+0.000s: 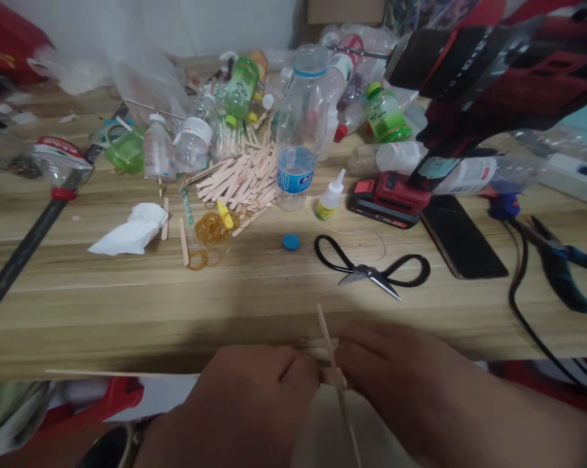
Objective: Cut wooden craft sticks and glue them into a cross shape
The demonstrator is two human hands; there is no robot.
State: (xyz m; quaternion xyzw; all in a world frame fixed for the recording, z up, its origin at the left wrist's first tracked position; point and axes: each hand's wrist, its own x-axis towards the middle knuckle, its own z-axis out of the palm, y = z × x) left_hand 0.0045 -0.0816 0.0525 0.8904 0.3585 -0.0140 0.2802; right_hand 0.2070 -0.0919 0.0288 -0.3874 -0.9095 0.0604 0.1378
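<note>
At the table's near edge, my left hand (268, 380) and my right hand (383, 364) are closed and close together. Between their fingertips a thin wooden stick (325, 328) slants up and away from me. Both hands seem to pinch a spot where it meets another piece, mostly hidden by fingers. A second long, thin stick (122, 373) reaches out leftward from under my left hand. Below the fingers lies a blurred pale surface (356, 429) whose kind I cannot make out. Beyond my hands are black-handled scissors (368, 272), lying spread, and a blue bottle cap (290, 242).
Across the wooden table (127, 312) stand a bottle (300, 130), a glue bottle (330, 196) and a cordless drill (473, 91). A heap of craft sticks (244, 172), rubber bands (212, 226), tissue (132, 231), phone (463, 237) and pliers (563, 263) lie around.
</note>
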